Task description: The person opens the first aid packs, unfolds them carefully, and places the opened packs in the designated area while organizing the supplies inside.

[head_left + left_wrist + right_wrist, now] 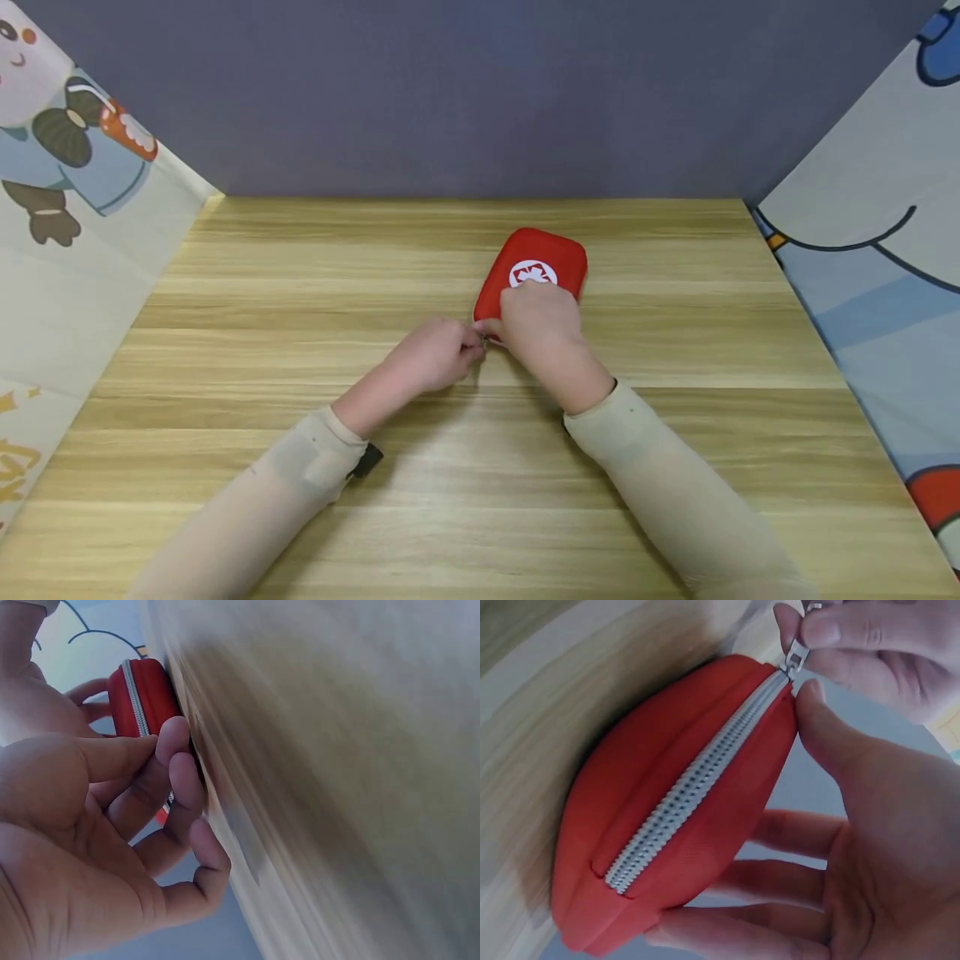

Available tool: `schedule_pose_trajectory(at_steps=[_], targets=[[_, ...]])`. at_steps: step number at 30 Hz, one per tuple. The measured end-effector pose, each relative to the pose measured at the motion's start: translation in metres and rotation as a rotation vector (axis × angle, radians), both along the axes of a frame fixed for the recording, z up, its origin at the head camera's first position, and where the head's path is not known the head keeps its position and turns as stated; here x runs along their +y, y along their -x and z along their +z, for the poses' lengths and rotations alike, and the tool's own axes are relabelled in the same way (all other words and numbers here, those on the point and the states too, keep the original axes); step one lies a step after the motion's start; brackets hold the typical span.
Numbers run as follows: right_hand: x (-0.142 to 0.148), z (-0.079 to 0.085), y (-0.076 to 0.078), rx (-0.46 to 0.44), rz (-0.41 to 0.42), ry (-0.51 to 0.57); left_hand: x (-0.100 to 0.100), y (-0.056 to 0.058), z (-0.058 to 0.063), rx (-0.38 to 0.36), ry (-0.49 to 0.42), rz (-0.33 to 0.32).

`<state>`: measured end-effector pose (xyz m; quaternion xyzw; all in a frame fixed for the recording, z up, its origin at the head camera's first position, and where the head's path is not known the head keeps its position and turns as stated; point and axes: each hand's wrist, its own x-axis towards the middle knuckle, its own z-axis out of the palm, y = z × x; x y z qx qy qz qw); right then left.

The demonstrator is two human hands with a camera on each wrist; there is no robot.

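Note:
A red zippered first-aid case (529, 243) with a white round emblem lies flat on the wooden table, turned slightly. My left hand (433, 354) is at its near left corner, thumb and forefinger pinching the metal zipper pull (798, 654). Over the case's near right part, my right hand (547, 337) grips it, fingers spread on the top and thumb by the pull's corner. In the right wrist view, the silver zipper (679, 796) runs with its teeth meshed along the side facing that camera. The right hand hides part of the emblem and the near end.
The wood-grain table (300, 275) stretches out around both arms. A dark grey panel (480, 100) rises at its back edge. Walls with cartoon prints (75, 275) flank it left and right. A small black object (365, 460) sits under the left sleeve cuff.

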<state>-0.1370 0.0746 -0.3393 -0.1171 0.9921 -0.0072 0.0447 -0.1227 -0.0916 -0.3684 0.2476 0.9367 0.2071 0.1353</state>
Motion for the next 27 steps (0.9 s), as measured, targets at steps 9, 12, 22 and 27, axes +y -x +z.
schedule_pose_trajectory(at_steps=[9, 12, 22, 27], targets=[[0.001, 0.014, -0.007, -0.03, 0.013, -0.097, -0.012, 0.019, 0.001, -0.118, -0.01, 0.185], [0.009, 0.017, -0.01, -0.047, 0.069, -0.096, -0.018, 0.034, -0.002, -0.089, -0.006, 0.227], [0.041, 0.003, -0.002, -0.125, 0.157, 0.025, -0.032, 0.072, -0.005, -0.016, 0.013, 0.277], [0.042, 0.002, 0.003, -0.098, 0.183, 0.04, -0.033, 0.075, -0.004, -0.042, 0.017, 0.276]])
